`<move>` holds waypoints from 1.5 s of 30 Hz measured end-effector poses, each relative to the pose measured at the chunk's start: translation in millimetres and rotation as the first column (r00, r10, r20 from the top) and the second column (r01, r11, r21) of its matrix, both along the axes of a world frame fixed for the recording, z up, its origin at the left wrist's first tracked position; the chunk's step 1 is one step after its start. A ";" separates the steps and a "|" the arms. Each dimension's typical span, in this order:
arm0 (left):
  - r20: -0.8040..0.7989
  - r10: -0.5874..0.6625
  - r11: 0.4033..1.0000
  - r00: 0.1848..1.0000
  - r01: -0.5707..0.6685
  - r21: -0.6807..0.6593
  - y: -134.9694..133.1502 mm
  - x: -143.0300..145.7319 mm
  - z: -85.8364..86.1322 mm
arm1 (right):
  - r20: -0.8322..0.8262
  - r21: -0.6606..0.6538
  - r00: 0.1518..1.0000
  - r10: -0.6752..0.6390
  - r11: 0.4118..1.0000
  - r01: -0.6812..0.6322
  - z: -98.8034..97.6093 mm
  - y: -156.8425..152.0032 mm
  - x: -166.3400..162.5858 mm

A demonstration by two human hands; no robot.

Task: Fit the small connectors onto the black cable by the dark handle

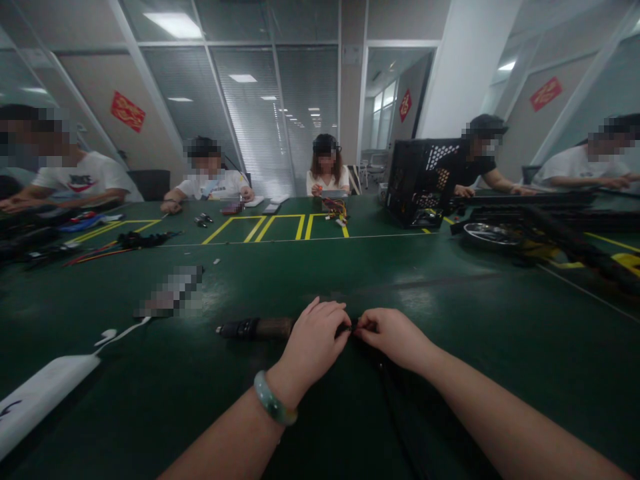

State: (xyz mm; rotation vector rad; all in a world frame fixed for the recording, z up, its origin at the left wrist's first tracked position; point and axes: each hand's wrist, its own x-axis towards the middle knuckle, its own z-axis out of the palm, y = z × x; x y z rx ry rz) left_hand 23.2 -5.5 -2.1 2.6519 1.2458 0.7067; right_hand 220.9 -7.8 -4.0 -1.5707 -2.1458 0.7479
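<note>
Green workbench (320, 267), mesh computer case (417, 180), hands (315, 340) (393, 337) pinching cable (384, 387)

Across the green workbench (310, 280), yellow tape (280, 227) marks out boxes, and a black mesh PC case (423, 183) stands to the right, just beside a seated person (473, 163). A person in white (213, 185) and another (327, 181) sit at the far edge. Coloured wires (100, 255) lie off to the left, and nearer, a white box (43, 403) trails a white cord (123, 330). Red signs (127, 111) hang on the wall beyond.
</note>
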 end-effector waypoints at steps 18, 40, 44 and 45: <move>-0.042 -0.033 0.999 0.999 0.034 0.004 -0.1 -0.2 0.5 | 0.026 0.021 1.000 -0.002 1.000 0.002 1.2 0.2 -0.2; -0.041 -0.026 0.998 0.999 0.024 -0.061 1.2 -0.4 2.8 | -0.003 -0.007 1.000 -0.028 1.000 0.028 5.0 -1.2 -1.5; -0.039 -0.028 0.998 0.999 0.025 -0.058 2.4 -0.6 0.4 | -0.018 -0.004 1.000 -0.018 1.000 0.018 4.2 -1.1 -1.3; -0.035 -0.031 0.998 0.999 0.029 -0.059 2.6 -0.7 0.2 | -0.023 -0.007 1.000 -0.019 1.000 0.019 3.9 -1.1 -1.3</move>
